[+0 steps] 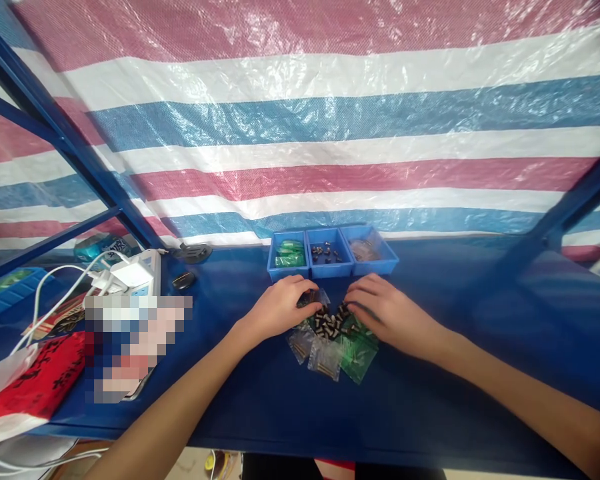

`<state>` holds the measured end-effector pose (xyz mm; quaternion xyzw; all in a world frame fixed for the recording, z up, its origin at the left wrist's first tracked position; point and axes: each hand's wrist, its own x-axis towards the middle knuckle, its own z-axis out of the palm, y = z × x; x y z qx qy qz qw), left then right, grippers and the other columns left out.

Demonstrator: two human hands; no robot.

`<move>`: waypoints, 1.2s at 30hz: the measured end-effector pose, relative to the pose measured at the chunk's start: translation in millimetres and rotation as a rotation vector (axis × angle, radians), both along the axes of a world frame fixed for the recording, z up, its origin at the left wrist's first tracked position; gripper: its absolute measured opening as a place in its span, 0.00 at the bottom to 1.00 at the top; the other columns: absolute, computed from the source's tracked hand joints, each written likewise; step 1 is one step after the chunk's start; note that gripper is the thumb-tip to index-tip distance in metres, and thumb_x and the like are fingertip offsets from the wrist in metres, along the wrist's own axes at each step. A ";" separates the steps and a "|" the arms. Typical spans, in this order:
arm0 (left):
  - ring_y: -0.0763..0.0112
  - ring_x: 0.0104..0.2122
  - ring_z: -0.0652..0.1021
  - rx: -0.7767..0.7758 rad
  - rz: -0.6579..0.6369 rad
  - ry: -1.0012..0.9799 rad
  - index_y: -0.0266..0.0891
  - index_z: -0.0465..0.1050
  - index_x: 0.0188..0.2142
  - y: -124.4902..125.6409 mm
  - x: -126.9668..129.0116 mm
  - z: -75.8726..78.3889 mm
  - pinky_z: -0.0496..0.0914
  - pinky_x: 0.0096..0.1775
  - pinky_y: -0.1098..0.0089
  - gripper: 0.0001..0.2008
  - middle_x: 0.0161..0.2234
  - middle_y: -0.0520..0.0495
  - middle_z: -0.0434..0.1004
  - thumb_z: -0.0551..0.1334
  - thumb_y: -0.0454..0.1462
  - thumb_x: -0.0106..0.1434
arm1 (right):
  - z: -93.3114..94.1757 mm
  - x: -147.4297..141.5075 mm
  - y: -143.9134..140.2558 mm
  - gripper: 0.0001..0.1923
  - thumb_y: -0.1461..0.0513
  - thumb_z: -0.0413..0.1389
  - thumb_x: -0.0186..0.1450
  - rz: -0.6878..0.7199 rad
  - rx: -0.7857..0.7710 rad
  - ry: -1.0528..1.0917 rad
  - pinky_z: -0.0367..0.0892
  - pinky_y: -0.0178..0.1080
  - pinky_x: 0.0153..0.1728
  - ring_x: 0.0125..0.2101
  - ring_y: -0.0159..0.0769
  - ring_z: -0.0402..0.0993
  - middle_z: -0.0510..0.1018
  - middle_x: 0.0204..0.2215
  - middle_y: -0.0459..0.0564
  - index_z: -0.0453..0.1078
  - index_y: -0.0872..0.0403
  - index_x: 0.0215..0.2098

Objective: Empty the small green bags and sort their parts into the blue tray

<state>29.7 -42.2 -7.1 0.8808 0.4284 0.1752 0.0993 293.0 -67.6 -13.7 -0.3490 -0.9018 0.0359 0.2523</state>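
On the blue table sits a pile of short, dark metal fasteners (327, 325) that look like bolts. My left hand (280, 308) is at the pile's left edge, thumb and fingers apart, with nothing visible between them. At the opposite edge my right hand (387, 315) rests with fingers curved and parted, fingertips against the loose pieces. Around the near side lie a clear bag (326, 358) with thin brass-coloured pieces, another clear bag (301, 344), and a green bag (359, 353) partly beside my right hand. What lies beneath my fingers is hidden.
Behind the pile stand three joined blue bins: the left bin (289, 273) holds green bags, the middle bin (331, 270) loose fasteners, the right bin (387, 267) clear bags. Leftward are a power strip (153, 273) with white cables, a dark mouse-like object (183, 281) and a red bag (45, 380).
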 end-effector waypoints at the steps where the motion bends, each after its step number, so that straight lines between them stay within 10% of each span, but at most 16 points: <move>1: 0.60 0.45 0.80 -0.002 -0.003 0.009 0.43 0.77 0.52 0.2 0.6 -1.4 0.74 0.42 0.67 0.17 0.46 0.45 0.78 0.63 0.49 0.70 | -2.7 -2.9 -2.1 0.12 0.62 0.50 0.75 0.019 -0.021 -0.032 0.72 0.52 0.46 0.46 0.48 0.74 0.80 0.43 0.55 0.75 0.52 0.45; 15: 0.66 0.41 0.80 0.128 -0.042 -0.001 0.43 0.79 0.39 -3.9 8.8 -10.4 0.71 0.40 0.69 0.09 0.40 0.51 0.82 0.59 0.36 0.69 | -9.5 -7.9 -4.8 0.11 0.63 0.50 0.75 0.010 -0.054 -0.003 0.75 0.49 0.44 0.46 0.48 0.75 0.80 0.43 0.56 0.75 0.52 0.45; 23: 0.69 0.38 0.78 0.242 -0.022 -0.341 0.38 0.76 0.41 -11.8 14.4 -4.6 0.70 0.38 0.71 0.10 0.38 0.46 0.78 0.55 0.35 0.73 | -13.8 -8.7 -6.1 0.10 0.61 0.50 0.75 -0.077 -0.052 0.132 0.75 0.48 0.46 0.49 0.48 0.75 0.79 0.46 0.56 0.70 0.51 0.51; 36: 0.71 0.34 0.80 0.026 -0.142 -0.360 0.43 0.67 0.58 -28.9 26.5 -9.6 0.71 0.34 0.73 0.14 0.39 0.50 0.80 0.56 0.41 0.75 | -1.3 -16.4 -16.7 0.07 0.55 0.56 0.72 -0.183 -0.420 0.507 0.73 0.40 0.33 0.34 0.41 0.81 0.85 0.36 0.46 0.66 0.47 0.45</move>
